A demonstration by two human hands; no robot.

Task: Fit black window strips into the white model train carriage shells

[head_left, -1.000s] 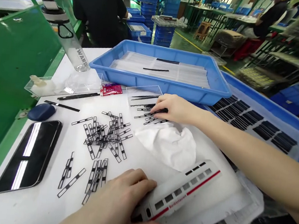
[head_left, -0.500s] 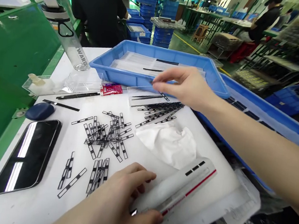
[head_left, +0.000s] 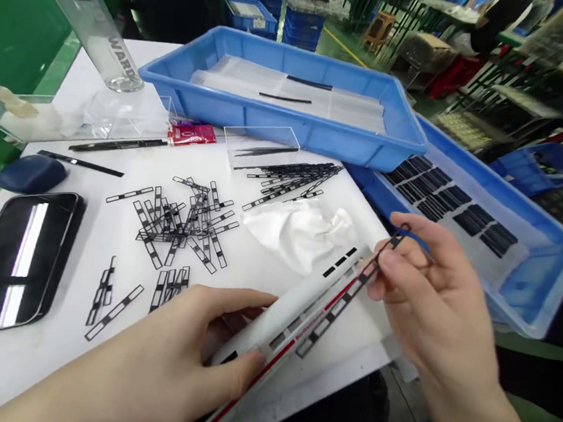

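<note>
My left hand point(head_left: 180, 355) is wrapped around a white model train body point(head_left: 296, 306) with a red stripe and dark windows, tilted on the white table point(head_left: 69, 363). My right hand point(head_left: 428, 293) pinches one black window strip point(head_left: 348, 292) and holds it against the side of the train body. A heap of black strips point(head_left: 184, 221) lies in the middle of the table. A neater bundle of strips point(head_left: 289, 178) rests farther back by a clear sheet point(head_left: 261, 143). A crumpled white cloth point(head_left: 302, 230) sits between the bundle and the train.
A phone point(head_left: 9, 263) and a dark blue case point(head_left: 31, 172) lie at left. Two blue trays stand behind and right, one point(head_left: 281, 120) with clear sheets, one point(head_left: 531, 271) with rows of black parts. A clear bottle point(head_left: 103, 38) and plastic box point(head_left: 4, 118) stand far left. A person works beyond.
My right hand left the far bundle with one strip and came down to the train body. My left hand turned the body. The camera tipped lower.
</note>
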